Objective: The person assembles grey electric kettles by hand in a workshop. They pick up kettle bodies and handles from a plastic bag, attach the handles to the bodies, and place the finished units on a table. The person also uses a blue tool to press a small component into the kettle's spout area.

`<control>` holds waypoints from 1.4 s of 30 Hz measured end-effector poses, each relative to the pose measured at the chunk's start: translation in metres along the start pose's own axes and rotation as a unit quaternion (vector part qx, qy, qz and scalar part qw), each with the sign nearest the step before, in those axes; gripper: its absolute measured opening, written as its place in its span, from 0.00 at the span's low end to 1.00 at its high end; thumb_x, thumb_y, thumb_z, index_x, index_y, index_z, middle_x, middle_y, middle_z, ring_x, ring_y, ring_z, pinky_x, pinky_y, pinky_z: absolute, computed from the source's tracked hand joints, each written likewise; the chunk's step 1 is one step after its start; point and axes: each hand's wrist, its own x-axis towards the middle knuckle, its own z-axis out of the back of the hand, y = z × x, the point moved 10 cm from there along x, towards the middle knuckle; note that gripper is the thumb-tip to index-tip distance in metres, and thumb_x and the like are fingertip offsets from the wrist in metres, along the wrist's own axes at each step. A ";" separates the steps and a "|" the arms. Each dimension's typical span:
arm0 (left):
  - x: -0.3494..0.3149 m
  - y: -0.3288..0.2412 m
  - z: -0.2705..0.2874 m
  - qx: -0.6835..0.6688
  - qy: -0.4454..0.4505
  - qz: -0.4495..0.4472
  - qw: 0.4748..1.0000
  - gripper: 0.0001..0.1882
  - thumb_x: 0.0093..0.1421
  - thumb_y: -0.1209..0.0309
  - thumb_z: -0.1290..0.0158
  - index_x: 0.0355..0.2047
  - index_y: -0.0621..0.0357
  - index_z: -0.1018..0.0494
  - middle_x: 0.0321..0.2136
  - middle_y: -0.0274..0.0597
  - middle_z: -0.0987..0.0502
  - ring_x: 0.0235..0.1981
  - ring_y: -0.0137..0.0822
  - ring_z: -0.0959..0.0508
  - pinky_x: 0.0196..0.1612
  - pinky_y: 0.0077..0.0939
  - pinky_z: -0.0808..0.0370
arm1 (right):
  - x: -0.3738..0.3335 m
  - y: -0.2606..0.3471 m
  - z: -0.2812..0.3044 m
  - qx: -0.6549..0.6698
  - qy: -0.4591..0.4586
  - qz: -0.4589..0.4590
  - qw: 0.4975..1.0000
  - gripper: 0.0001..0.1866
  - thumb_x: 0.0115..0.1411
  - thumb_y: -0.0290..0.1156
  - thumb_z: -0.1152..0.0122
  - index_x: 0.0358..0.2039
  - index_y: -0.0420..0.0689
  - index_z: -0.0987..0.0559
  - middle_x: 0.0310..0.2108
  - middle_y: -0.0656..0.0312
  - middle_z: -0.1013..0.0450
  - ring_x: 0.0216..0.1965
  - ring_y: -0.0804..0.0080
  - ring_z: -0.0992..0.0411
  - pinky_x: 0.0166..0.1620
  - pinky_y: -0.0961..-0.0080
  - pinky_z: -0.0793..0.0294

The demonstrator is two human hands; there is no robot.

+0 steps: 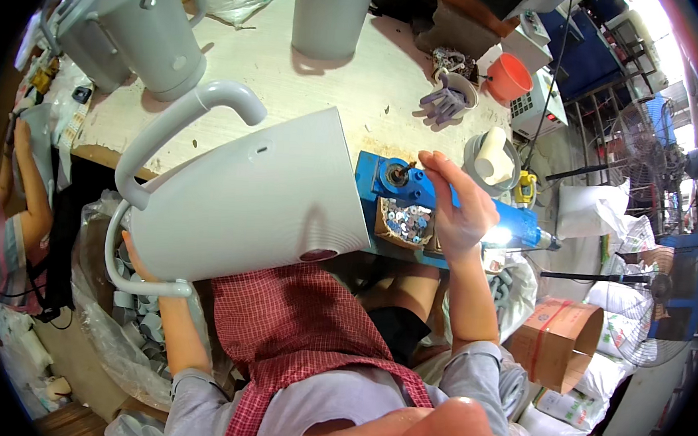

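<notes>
A large grey plastic container [246,196] with two curved tubular handles lies tilted across my lap, its wide end toward the blue bench machine [415,182]. My left hand [136,257] supports its narrower end from below, inside the lower handle; part of that hand is hidden behind the body. Over the blue machine, my right hand [463,205] is raised with thumb and fingertips pinched together; anything between them is too small to tell. Just below those fingers sits a small box of metal washers [405,223], fixed beside the machine. A dark oval hole shows low on the container's wall.
More grey containers [148,38] stand on the white table [238,71]. At its right are a purple glove [446,102], a red bowl [509,76] and a grey bucket [479,174]. Bags of grey parts [146,325] flank my legs. Another person's arm [35,183] shows far left.
</notes>
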 end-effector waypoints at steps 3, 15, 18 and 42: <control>-0.003 0.001 -0.001 0.015 -0.009 0.013 1.000 0.28 0.69 0.50 0.64 0.52 0.63 0.32 0.46 0.45 0.26 0.45 0.36 0.24 0.46 0.29 0.25 | -0.004 -0.002 -0.005 -0.007 -0.008 0.031 0.999 0.13 0.48 0.13 0.34 0.37 0.35 0.21 0.30 0.54 0.20 0.32 0.66 0.20 0.35 0.78 0.21; -0.006 -0.004 -0.032 0.188 -0.034 -0.047 0.980 0.29 0.68 0.50 0.60 0.44 0.69 0.27 0.37 0.50 0.22 0.35 0.36 0.20 0.37 0.27 0.22 | -0.028 -0.039 0.003 0.140 -0.001 -0.233 0.962 0.18 0.50 0.20 0.33 0.44 0.34 0.21 0.38 0.53 0.21 0.40 0.69 0.22 0.46 0.75 0.25; -0.002 0.003 -0.057 0.184 -0.002 -0.069 0.980 0.30 0.66 0.49 0.58 0.43 0.70 0.27 0.35 0.49 0.21 0.33 0.36 0.20 0.37 0.28 0.22 | -0.054 -0.047 0.012 0.243 0.025 -0.328 0.913 0.19 0.52 0.24 0.34 0.45 0.32 0.23 0.37 0.52 0.21 0.39 0.69 0.23 0.45 0.76 0.25; 0.014 0.038 -0.111 0.324 0.059 -0.193 0.924 0.29 0.68 0.54 0.58 0.15 0.62 0.30 0.12 0.32 0.28 0.14 0.24 0.32 0.18 0.22 0.37 | -0.038 -0.060 0.039 -0.046 0.104 -0.305 0.945 0.23 0.47 0.21 0.33 0.46 0.35 0.25 0.42 0.56 0.24 0.42 0.68 0.25 0.45 0.74 0.26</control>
